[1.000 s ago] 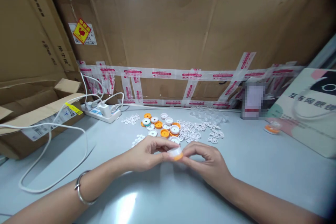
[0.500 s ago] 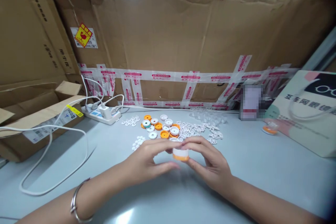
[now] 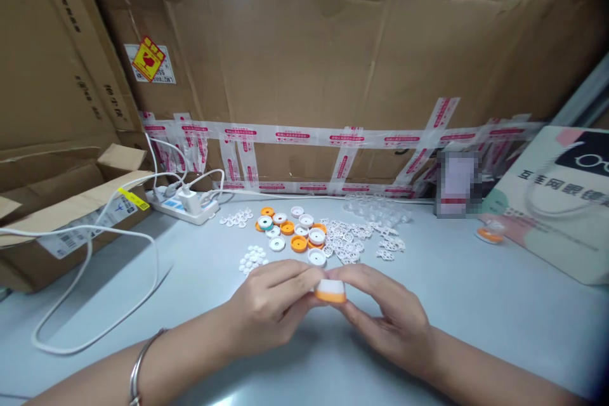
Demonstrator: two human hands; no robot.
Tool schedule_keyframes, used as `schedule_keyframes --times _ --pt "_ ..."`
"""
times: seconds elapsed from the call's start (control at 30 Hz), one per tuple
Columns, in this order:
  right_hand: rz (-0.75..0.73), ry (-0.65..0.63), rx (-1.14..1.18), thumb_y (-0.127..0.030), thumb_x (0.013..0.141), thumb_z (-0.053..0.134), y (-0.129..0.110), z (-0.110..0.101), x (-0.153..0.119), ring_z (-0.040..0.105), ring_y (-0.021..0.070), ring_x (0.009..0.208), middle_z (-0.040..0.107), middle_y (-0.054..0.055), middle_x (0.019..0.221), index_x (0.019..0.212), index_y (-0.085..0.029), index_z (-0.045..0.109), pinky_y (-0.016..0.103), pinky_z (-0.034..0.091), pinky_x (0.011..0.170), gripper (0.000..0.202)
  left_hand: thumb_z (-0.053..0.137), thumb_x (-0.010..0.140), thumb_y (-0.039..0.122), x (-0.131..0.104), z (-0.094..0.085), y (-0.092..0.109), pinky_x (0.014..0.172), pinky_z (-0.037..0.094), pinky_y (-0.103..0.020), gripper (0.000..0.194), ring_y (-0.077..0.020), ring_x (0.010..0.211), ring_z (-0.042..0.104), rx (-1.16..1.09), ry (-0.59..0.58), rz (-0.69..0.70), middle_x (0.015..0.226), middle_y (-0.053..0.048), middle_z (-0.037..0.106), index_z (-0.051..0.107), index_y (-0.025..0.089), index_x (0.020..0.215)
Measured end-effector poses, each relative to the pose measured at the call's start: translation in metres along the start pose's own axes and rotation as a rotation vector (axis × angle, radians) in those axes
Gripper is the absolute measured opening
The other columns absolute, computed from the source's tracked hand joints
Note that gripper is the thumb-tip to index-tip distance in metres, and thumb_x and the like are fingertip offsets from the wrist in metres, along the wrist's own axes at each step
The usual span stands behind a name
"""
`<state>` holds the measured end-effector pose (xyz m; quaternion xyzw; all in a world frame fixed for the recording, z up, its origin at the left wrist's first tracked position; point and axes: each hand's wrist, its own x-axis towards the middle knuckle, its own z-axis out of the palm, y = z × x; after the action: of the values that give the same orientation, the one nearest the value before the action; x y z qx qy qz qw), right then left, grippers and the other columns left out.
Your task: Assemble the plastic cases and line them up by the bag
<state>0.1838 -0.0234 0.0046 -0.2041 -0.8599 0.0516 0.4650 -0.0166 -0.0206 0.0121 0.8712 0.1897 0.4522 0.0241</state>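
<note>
A small round plastic piece with a white upper part and an orange base (image 3: 330, 291) is held between both hands above the table. My left hand (image 3: 276, 304) grips it from the left, its fingers closed and its thumb underneath. From the right, my right hand (image 3: 392, 317) holds it with forefinger on top and thumb below. Just beyond my fingers a white ring-shaped cup (image 3: 316, 257) lies on the table. Behind it sits a cluster of white and orange round cups (image 3: 299, 243), beside a heap of flat white openwork pieces (image 3: 342, 241).
Small white caps (image 3: 253, 259) lie left of the cups, with clear plastic pieces (image 3: 375, 209) at the back. A power strip (image 3: 183, 208) and white cable (image 3: 157, 266) are at left, near an open carton (image 3: 95, 228). An orange-and-white piece (image 3: 490, 233) stands by a printed box (image 3: 556, 203).
Both hands have come slightly down and nearer with the white-and-orange piece. My left fingers, apart before, have closed on it. The white cup behind now shows more fully.
</note>
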Motion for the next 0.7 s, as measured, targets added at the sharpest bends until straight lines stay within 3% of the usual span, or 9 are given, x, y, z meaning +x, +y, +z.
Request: schedule_keyframes --times 0.23,0.37,0.57,0.7 --pt "-0.008 -0.056 -0.062 -0.007 0.08 0.053 0.003 0.001 -0.005 0.06 0.0162 0.085 0.065 0.009 0.093 0.113 -0.016 0.049 0.027 0.05 0.075 0.035 0.054 0.082 0.007 -0.002 0.0 -0.005 0.078 0.051 -0.024 0.027 -0.0152 0.089 0.062 -0.068 -0.083 -0.046 0.097 -0.009 0.066 0.052 0.014 0.108" --pt "0.013 -0.099 -0.061 -0.008 0.081 0.053 0.01 0.002 -0.005 0.06 0.0158 0.085 0.064 0.007 0.093 0.114 -0.019 0.047 0.027 0.049 0.075 0.035 0.051 0.084 0.01 -0.004 0.0 -0.007 0.077 0.049 -0.024 0.02 -0.0146 0.087 0.061 -0.044 -0.175 -0.152 0.095 -0.007 0.065 0.051 0.014 0.104" --pt "0.036 -0.373 -0.031 -0.015 0.085 0.048 0.017 0.009 -0.006 0.057 0.0158 0.088 0.063 0.008 0.094 0.104 -0.018 0.053 0.027 0.047 0.076 0.02 0.05 0.084 0.019 -0.006 -0.003 -0.016 0.063 0.046 -0.024 0.005 -0.0163 0.07 0.06 0.141 -0.588 -0.169 0.079 -0.005 0.062 0.053 0.014 0.086" --pt "0.094 -0.461 -0.107 -0.019 0.086 0.047 0.019 0.016 -0.008 0.054 0.0156 0.077 0.059 0.007 0.085 0.093 -0.02 0.059 0.027 0.045 0.068 0.013 0.057 0.082 0.023 -0.003 -0.009 -0.018 0.06 0.043 -0.021 0.01 -0.0142 0.07 0.058 0.05 -0.713 -0.241 0.081 -0.003 0.061 0.054 0.015 0.086"
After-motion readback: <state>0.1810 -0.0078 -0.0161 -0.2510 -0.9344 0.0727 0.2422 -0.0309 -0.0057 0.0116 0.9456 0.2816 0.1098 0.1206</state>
